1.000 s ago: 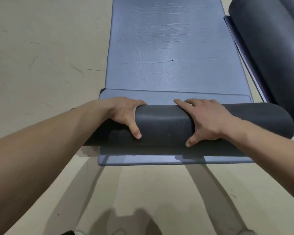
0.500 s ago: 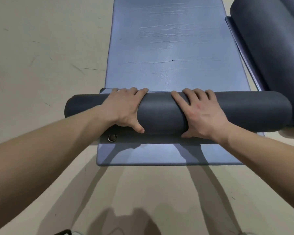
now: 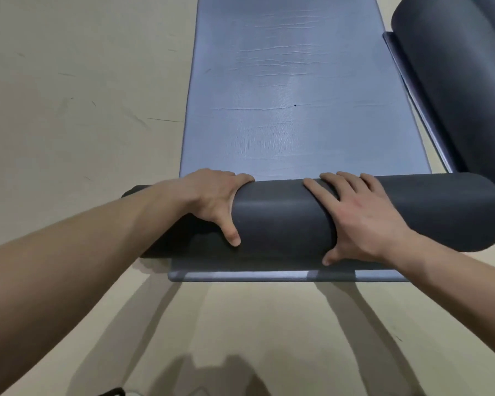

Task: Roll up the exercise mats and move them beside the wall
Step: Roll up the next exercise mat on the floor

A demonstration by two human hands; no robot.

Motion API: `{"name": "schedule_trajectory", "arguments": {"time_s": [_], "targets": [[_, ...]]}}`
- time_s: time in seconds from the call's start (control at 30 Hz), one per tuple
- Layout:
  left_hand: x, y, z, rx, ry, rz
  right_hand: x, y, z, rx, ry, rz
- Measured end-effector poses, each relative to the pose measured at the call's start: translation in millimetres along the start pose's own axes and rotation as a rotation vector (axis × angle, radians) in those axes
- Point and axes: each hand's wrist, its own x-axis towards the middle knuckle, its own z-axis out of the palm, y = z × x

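A dark grey mat roll (image 3: pixel 283 221) lies crosswise on a flat blue exercise mat (image 3: pixel 297 95) that stretches away from me. My left hand (image 3: pixel 215 201) grips the roll left of its middle, fingers hooked over the top and thumb down the near side. My right hand (image 3: pixel 357 215) lies spread on the roll right of its middle, fingers fairly straight, thumb low on the near face. A narrow strip of the flat mat's near end (image 3: pixel 269 275) shows in front of the roll.
A second, thicker dark roll (image 3: pixel 463 90) lies at the right on its own partly unrolled mat, close to the end of my roll. Bare beige floor (image 3: pixel 83 110) spreads to the left and in front of me. No wall is visible.
The roll went away from me, then came back nearer; it now covers the metal eyelet seen half a second ago. Both hands stayed on it and shifted their hold.
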Motion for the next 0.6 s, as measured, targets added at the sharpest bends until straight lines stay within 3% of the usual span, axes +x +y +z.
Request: {"name": "schedule_trajectory", "arguments": {"time_s": [0.07,0.17,0.23,0.33,0.47,0.6], "targets": [[2,4,5,0.040,0.034,-0.019,10,8,-1,0.020,-0.005,-0.023],[-8,22,40,0.252,0.265,-0.042,26,17,-14,0.064,-0.074,-0.048],[-8,22,45,0.262,0.312,-0.019,29,19,-12,0.069,-0.083,-0.053],[-1,13,29,0.181,0.256,0.006,31,20,-10,0.065,-0.080,-0.062],[7,-1,2,-0.100,0.040,-0.037,28,23,-6,0.039,-0.048,-0.073],[0,11,8,-0.045,0.062,-0.115,25,25,-5,-0.004,-0.014,-0.140]]}}
